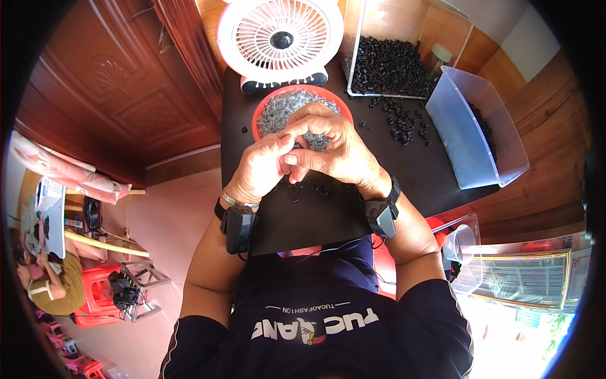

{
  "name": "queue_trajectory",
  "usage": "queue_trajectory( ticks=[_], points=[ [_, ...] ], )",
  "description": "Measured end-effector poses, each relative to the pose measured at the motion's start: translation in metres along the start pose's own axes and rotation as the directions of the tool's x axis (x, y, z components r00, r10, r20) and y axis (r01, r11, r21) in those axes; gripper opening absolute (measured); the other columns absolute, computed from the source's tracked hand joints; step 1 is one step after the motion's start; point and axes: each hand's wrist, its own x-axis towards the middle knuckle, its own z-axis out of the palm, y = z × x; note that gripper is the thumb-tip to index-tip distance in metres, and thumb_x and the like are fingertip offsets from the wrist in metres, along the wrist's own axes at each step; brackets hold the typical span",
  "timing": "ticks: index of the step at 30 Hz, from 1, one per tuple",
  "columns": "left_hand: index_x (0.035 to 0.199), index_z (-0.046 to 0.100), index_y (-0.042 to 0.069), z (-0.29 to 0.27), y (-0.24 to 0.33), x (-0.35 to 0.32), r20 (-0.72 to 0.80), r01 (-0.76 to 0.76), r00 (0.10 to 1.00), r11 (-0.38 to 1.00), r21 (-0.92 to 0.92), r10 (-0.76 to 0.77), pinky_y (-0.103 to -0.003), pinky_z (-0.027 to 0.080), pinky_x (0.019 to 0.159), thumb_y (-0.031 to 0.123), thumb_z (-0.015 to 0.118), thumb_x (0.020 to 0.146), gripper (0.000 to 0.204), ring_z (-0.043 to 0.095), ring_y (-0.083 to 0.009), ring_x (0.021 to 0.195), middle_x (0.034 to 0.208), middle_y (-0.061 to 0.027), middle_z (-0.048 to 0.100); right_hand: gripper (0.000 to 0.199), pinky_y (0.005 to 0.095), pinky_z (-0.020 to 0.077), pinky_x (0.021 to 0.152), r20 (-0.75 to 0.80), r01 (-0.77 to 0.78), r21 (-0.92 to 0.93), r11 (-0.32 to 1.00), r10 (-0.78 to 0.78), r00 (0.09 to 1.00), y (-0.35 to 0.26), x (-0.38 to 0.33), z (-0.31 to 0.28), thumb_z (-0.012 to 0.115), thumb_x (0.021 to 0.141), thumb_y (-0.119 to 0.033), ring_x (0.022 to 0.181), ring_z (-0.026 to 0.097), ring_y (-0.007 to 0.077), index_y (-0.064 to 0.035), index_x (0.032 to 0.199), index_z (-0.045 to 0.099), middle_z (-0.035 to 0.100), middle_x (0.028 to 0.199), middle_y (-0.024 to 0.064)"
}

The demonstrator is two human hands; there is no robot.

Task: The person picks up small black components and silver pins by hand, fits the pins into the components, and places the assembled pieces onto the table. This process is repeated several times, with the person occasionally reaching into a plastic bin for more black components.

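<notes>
My left hand [257, 165] and my right hand [344, 150] meet above the near edge of a red bowl [257, 121]. Both are closed, with curled fingers and the fingertips brought together. Whatever they pinch is hidden by the fingers or too small to name. Behind them, the bowl is heaped with small silvery, clear-looking pieces [278, 114]. Beneath my hands, a scatter of small black pieces [319, 188] lies on the dark tabletop [303, 221]. Each wrist wears a strapped black device.
A white fan [281, 40] stands behind the bowl. At the far right, a clear bin [388, 96] holds many black pieces, with loose ones [404, 123] spilled before it. A bluish translucent tub [456, 136] stands at the right edge. Further left, another person [66, 287] sits at a table.
</notes>
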Motion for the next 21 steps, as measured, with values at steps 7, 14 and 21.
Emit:
queue_trajectory(
  ticks=[7,14,21],
  points=[
    [0.093,0.058,-0.005,-0.0016,-0.0016,0.0009,0.025,-0.026,0.999,0.999,0.023,0.025,-0.03,0.045,0.057,0.036,0.047,0.095,0.042,0.057,-0.0208,0.061,0.067,-0.0107,0.057,0.026,0.0327,0.0468,0.084,-0.032,-0.077,0.125,0.989,0.082,0.996,-0.0018,-0.0015,0.0042,0.082,0.071,-0.01,0.095,0.059,0.0189,-0.0066,0.092,0.068,0.06,0.099,0.0054],
    [0.094,0.057,-0.004,-0.004,0.0005,-0.0014,-0.025,0.032,0.999,0.996,-0.088,-0.034,-0.031,0.045,0.056,0.035,0.045,0.095,0.041,0.056,-0.0216,0.061,0.071,-0.0115,0.057,0.04,0.037,0.0471,0.087,-0.063,0.064,-0.018,0.998,-0.065,0.996,-0.0033,0.0022,0.0046,0.084,0.066,-0.015,0.102,0.058,0.0239,-0.0081,0.102,0.067,0.064,0.102,0.0061],
    [0.091,0.056,-0.003,-0.0025,0.0001,-0.0019,0.096,0.026,0.995,0.991,-0.133,-0.013,-0.03,0.044,0.055,0.037,0.045,0.095,0.042,0.055,-0.0221,0.059,0.07,-0.0109,0.056,0.042,0.0356,0.0496,0.083,-0.046,-0.003,0.209,0.978,0.013,0.999,-0.0033,-0.0012,0.0069,0.082,0.069,-0.014,0.092,0.062,0.0234,-0.0066,0.107,0.066,0.065,0.104,0.0078]
  ],
)
